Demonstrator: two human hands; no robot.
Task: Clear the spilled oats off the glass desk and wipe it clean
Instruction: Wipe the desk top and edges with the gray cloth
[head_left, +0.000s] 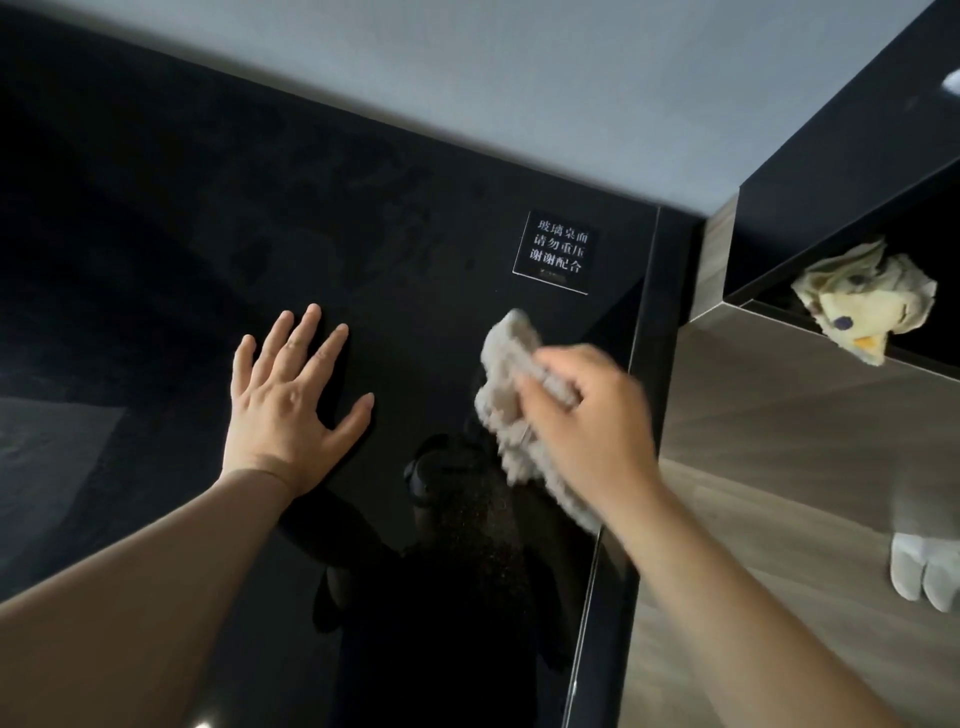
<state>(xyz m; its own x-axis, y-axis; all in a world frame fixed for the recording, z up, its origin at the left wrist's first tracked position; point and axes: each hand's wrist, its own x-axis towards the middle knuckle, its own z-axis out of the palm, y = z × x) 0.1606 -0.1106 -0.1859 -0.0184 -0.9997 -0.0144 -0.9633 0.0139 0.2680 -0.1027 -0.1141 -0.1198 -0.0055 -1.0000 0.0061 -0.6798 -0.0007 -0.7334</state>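
Forearms, two, bare, reached over glass desk (208, 234). Left hand (291, 400): flat, fingers spread, resting on the black top. Right hand (587, 415): gripped bunched beige cloth (506, 374), blurred, near right edge below notice sticker (558, 252). Oats: none discernible; faint smears showed farther back. Recommended: light overlapping strokes, gentle bracing. Surround: pale wall (519, 78), wood-look floor (779, 467).

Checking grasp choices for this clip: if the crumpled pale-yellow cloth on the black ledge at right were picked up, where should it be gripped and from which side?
Probably pinch the raised bunched middle of the crumpled pale-yellow cloth from above. It lies heaped on the black ledge, folds standing up, one corner hanging over the front edge, so a top pinch gathers several folds.
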